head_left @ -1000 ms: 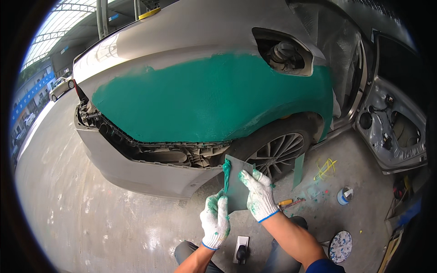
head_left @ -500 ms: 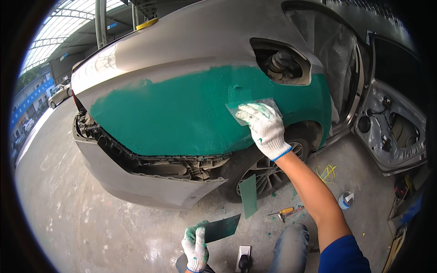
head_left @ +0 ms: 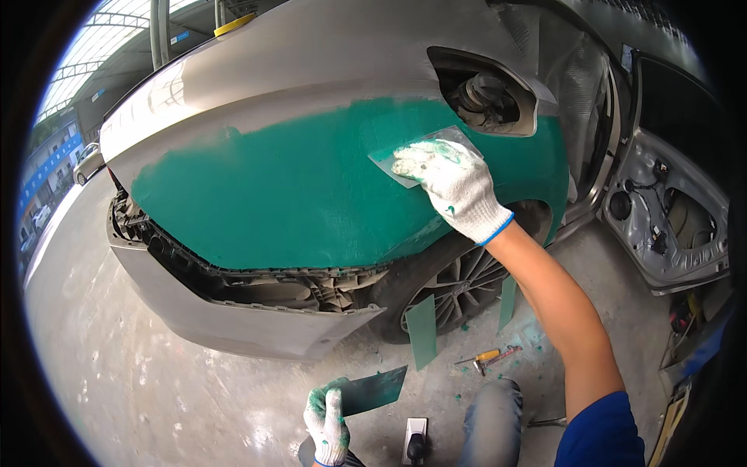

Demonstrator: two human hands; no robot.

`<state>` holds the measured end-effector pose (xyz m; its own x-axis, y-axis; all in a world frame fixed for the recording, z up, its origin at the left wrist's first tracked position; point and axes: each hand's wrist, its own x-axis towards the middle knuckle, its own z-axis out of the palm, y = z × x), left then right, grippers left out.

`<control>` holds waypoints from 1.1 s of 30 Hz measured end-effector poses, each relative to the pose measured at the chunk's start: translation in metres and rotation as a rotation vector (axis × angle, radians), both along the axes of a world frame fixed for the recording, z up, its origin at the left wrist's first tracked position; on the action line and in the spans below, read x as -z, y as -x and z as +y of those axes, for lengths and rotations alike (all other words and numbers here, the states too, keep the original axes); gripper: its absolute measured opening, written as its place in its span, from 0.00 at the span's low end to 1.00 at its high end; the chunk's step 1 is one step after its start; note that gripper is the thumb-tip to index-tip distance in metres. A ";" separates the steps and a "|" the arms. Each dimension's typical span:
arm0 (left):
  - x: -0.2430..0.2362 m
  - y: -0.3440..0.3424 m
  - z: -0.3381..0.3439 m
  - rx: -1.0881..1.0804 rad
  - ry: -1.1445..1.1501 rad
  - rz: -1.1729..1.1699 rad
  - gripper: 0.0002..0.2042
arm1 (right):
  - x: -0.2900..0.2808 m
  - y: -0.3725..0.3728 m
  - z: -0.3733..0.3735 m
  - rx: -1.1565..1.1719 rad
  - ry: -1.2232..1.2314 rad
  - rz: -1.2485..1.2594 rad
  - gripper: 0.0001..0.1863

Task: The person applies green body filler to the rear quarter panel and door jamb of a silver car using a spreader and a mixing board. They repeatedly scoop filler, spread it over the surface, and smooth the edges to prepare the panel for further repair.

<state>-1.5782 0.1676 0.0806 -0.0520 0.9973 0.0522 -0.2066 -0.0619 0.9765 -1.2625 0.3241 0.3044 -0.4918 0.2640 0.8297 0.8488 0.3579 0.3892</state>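
Note:
A car's rear side panel (head_left: 272, 187) carries a broad layer of smooth green filler. My right hand (head_left: 455, 183), in a white knit glove smudged with green, is closed on a thin translucent spreader (head_left: 457, 137). It lies against the green area, just below and left of the fuel filler opening (head_left: 481, 97). Low in the view, my left hand (head_left: 327, 424), gloved and stained green at the fingers, grips one end of a dark flat plate (head_left: 375, 391). The plate is tilted, apart from the car, with green smears on it.
The rear wheel (head_left: 455, 300) sits below the panel. Two green strips (head_left: 423, 333) stand near it. A yellow-handled screwdriver (head_left: 485, 356) and another tool lie on the floor. The loosened bumper (head_left: 233, 331) juts out left; an open door (head_left: 669, 202) stands at right.
My right hand and the spreader have moved up the panel, closer to the filler opening, over where a green ridge showed. My left hand still holds the plate. The view has shifted slightly.

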 end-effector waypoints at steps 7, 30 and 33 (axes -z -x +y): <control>-0.004 -0.002 0.004 0.045 0.041 0.056 0.12 | 0.095 -0.012 -0.034 0.131 0.024 0.047 0.15; 0.013 0.009 0.002 0.011 0.105 -0.039 0.11 | 0.062 0.006 -0.019 0.035 0.073 0.015 0.14; 0.013 0.004 0.002 0.010 0.098 -0.019 0.11 | 0.097 0.001 -0.028 0.054 0.070 0.016 0.15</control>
